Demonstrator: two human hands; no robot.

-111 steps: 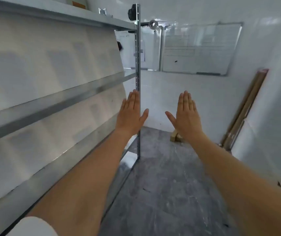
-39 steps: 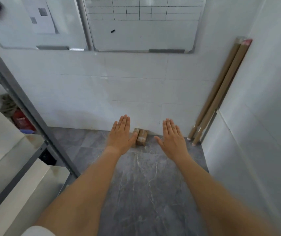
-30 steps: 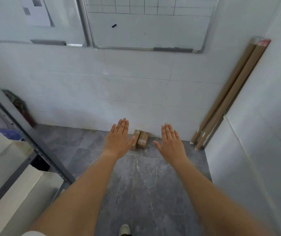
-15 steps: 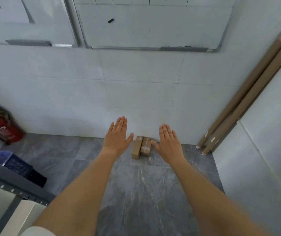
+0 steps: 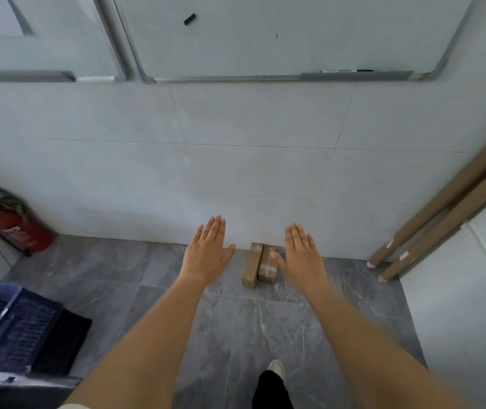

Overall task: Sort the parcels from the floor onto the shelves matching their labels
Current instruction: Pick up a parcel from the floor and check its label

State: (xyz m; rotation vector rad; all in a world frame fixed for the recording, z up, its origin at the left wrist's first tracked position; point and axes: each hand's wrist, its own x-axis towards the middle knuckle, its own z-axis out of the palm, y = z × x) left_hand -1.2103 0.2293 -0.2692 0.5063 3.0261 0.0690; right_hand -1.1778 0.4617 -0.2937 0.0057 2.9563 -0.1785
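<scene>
Left hand: the left hand (image 5: 208, 255) is being held out flat, palm down, fingers straight and together; nothing is being grasped, and it is being kept above the floor to the left of the parcels.
Right hand: the right hand (image 5: 302, 258) is being held the same way, flat and released; its thumb is being seen in front of the taped parcel, but whether contact is being made cannot be told.
Parcels: two small brown parcels (image 5: 259, 264) are lying side by side, touching each other, on the grey floor (image 5: 265, 326) against the foot of the white tiled wall (image 5: 250, 172); the right one is crossed with pale tape.
Reason for the pose: both palms are being kept spread on either side of the pair, probably so that a parcel can be taken once it is within reach.
Labels: no label text is being made out at this size.
Shelves: no shelf is being shown.
Stage: judged as the approach to a pick-up; nothing is being carried.
Surroundings: cardboard tubes (image 5: 448, 214) are being leaned in the right corner, a red extinguisher (image 5: 20, 234) is standing at the left, and a dark blue crate (image 5: 8, 326) is sitting at the lower left.
</scene>
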